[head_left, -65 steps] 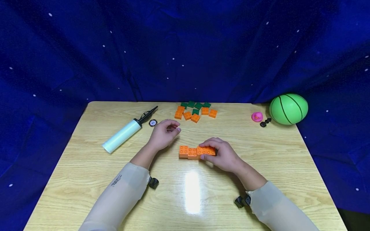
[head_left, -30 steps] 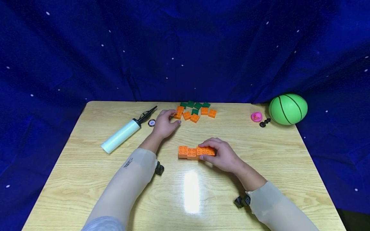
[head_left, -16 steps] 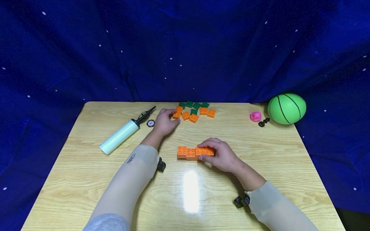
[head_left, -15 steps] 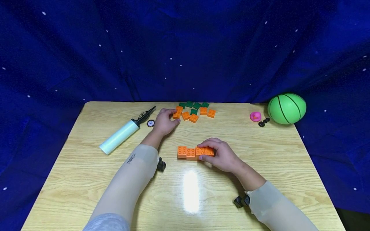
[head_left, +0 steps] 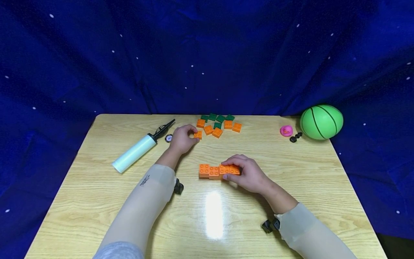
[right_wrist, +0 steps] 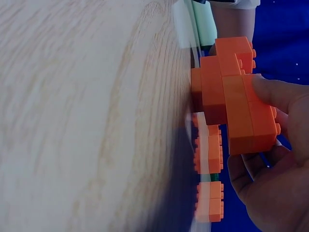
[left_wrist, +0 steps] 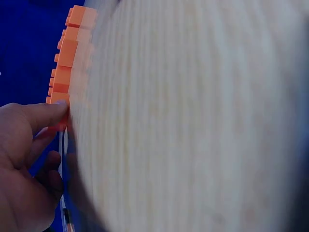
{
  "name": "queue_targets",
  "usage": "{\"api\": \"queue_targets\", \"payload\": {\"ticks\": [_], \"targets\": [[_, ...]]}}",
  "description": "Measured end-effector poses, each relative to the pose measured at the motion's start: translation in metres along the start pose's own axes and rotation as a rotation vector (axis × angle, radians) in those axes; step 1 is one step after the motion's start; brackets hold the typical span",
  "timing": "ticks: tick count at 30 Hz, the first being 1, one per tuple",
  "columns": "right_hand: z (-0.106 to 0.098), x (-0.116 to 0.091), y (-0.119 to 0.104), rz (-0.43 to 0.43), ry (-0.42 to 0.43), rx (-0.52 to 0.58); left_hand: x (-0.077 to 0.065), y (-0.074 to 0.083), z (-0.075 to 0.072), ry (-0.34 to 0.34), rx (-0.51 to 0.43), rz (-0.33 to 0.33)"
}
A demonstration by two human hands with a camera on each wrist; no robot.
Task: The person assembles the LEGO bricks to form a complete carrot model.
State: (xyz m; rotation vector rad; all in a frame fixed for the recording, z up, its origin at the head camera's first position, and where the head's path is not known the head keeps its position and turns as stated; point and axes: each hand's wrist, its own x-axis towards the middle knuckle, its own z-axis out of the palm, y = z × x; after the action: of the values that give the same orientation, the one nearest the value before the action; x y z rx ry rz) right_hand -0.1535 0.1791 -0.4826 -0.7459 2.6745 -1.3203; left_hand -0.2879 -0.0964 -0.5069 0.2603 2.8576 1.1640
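In the head view my left hand [head_left: 182, 139] pinches an orange building brick [head_left: 198, 135] between thumb and fingers, just in front of the loose bricks. The left wrist view has the thumb on that brick [left_wrist: 60, 98], with more orange bricks [left_wrist: 67, 53] lined up beyond it. Nearer to me, my right hand [head_left: 251, 175] grips the right end of a stepped row of orange bricks [head_left: 214, 172] on the table. Seen from the right wrist, these bricks [right_wrist: 239, 111] stand at more than one level, thumb on one side and fingers on the other.
Behind the hands lie several orange bricks [head_left: 217, 132] and flat green bricks [head_left: 220, 118]. At left are a hand pump [head_left: 136, 153] and a poker chip [head_left: 168, 138]. A pink rubber duck [head_left: 286, 131], a small black object [head_left: 295, 137] and a green ball [head_left: 321, 122] sit at right.
My left hand reached the far bricks, took hold of one orange brick and drew it slightly toward me, apart from the one behind it. The right hand has kept its grip in place.
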Motion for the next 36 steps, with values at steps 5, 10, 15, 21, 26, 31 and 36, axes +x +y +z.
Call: {"api": "queue_targets", "payload": {"ticks": [5, 10, 15, 21, 26, 31, 36], "targets": [[0.000, 0.000, -0.001, 0.010, 0.000, -0.007, -0.004, -0.004, 0.000, -0.025, -0.033, -0.010], [0.000, 0.000, 0.000, 0.003, 0.001, -0.003, -0.008, -0.006, 0.000, -0.042, -0.072, 0.000], [0.000, 0.001, 0.000, 0.001, 0.002, -0.007, -0.012, -0.008, -0.001, -0.040, -0.092, 0.022], [0.000, 0.001, -0.001, 0.004, 0.004, -0.007, -0.016, -0.008, -0.001, -0.035, -0.105, 0.036], [0.001, 0.001, -0.001, -0.002, 0.006, -0.002, -0.019, -0.008, -0.002, -0.036, -0.123, 0.043], [0.000, 0.001, -0.001, -0.005, 0.008, -0.005, -0.023, -0.007, -0.002, -0.033, -0.144, 0.041], [0.001, 0.001, -0.001, -0.005, 0.004, -0.009, -0.028, -0.005, -0.002, -0.034, -0.150, 0.041]]}}
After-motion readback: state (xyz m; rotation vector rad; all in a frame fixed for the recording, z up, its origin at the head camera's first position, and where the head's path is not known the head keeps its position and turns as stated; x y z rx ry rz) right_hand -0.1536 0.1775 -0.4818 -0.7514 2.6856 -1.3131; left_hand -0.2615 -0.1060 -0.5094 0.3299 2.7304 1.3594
